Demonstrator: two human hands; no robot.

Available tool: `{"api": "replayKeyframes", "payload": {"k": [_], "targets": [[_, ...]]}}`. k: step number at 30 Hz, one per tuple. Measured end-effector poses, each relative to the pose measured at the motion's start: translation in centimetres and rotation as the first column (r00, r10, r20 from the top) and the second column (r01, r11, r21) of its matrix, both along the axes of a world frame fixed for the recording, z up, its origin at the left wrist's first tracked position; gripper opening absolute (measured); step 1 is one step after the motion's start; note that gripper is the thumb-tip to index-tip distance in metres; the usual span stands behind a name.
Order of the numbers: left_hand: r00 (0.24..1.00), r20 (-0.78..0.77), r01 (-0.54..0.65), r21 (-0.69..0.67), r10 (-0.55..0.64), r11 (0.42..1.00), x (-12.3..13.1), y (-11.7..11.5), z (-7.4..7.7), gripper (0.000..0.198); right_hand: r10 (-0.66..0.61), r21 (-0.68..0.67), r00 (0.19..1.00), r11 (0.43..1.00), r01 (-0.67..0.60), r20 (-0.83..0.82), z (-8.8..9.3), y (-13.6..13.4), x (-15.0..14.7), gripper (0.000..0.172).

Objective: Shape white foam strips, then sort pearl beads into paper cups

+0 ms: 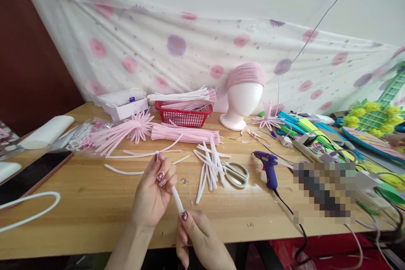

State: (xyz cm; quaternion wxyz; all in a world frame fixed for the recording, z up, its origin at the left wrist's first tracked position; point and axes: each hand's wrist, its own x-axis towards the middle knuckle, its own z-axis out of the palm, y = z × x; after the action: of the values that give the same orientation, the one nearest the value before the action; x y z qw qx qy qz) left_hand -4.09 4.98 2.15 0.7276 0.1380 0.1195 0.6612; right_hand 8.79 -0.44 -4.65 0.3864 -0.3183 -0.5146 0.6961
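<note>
A white pipe cleaner runs between my two hands over the front part of the table. My left hand is closed around its upper part, the fingers curled in. Lower and to the right, my right hand pinches it under the thumb. How far it goes inside each hand is hidden. Behind my left hand, a few loose white and pink pipe cleaners lie on the wood. To the right rests a loose pile of short white pieces, partly over a pair of scissors with pale green handles.
A pink pipe cleaner bundle lies before a red basket. A foam head stands behind. On the right are a blue glue gun, a power strip and cords; a phone lies left.
</note>
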Motion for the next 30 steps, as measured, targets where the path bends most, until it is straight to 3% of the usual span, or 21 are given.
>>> {"api": "replayKeyframes", "payload": {"k": [15, 21, 30], "targets": [[0.997, 0.063, -0.048, -0.055, 0.051, 0.997, 0.1, -0.3, 1.1, 0.046, -0.076, 0.025, 0.997, 0.997, 0.076, -0.015, 0.2, 0.1, 0.3, 0.057], [0.997, 0.061, -0.041, -0.041, 0.043, 0.998, 0.2, -0.4, 0.9, 0.047, -0.068, -0.026, 0.995, 0.997, 0.067, -0.078, 0.1, 0.1, 0.2, 0.054], [0.996, 0.080, -0.043, -0.058, 0.048, 0.997, 0.5, -0.3, 1.2, 0.050, -0.104, 0.046, 0.994, 0.993, 0.105, -0.039, 0.4, 0.7, 0.4, 0.056]]}}
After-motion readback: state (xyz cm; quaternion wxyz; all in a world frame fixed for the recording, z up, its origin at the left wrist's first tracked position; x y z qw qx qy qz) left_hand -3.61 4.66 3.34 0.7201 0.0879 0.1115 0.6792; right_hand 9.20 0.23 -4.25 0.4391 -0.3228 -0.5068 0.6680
